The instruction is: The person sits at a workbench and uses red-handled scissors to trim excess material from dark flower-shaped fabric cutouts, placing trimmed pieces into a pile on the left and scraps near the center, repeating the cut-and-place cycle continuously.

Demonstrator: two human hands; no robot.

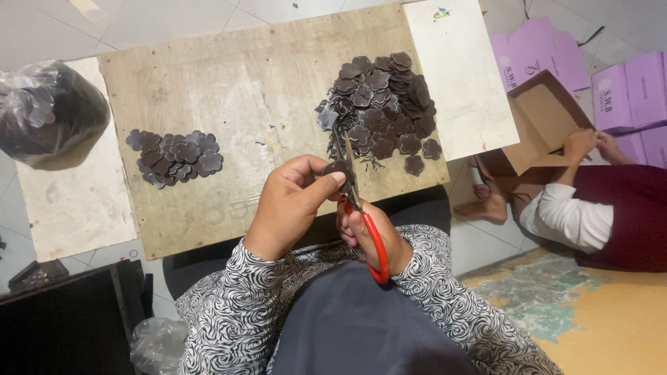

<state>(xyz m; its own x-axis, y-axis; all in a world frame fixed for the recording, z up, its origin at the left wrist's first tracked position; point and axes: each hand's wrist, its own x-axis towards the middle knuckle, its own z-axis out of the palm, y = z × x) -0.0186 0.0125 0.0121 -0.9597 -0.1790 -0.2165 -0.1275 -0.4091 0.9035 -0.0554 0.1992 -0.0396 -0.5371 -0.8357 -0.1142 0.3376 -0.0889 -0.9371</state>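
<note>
Two flower-piece piles (175,157) (381,107) flank hands, scissors (363,208), seemingly cutting.

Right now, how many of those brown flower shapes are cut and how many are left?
The small flat pile on the left of the wooden board looks finished; I can't count them exactly. In hand: the left hand holds one brown flower piece while the right hand works red-handled scissors on it. The bigger heap, with dark scraps beside it, looks like what's left.
</note>
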